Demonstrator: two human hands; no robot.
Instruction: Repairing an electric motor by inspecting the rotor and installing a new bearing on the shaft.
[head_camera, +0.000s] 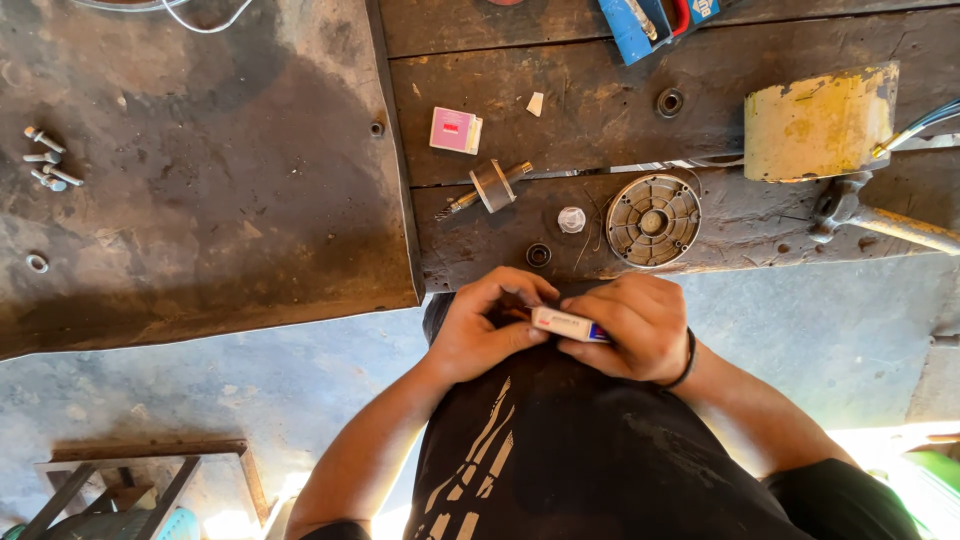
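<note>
Both of my hands meet close to my body, just below the edge of a dark wooden workbench (560, 150). My right hand (640, 325) grips a small white box with a blue end (565, 324). My left hand (485, 325) pinches the box's near end, with a thin brown piece showing between its fingers. On the bench just above lie a round ribbed metal cover (653, 220), a small black bearing (538, 255), a white cap (571, 219) and a short shaft with a metal collar (490, 187).
A pink and white small box (456, 130) and a blue package (645, 25) lie further back. A yellow metal housing (820, 122) sits at the right. On the left metal sheet (200, 180) lie several bolts (45, 158) and a washer (37, 263). Concrete floor lies below.
</note>
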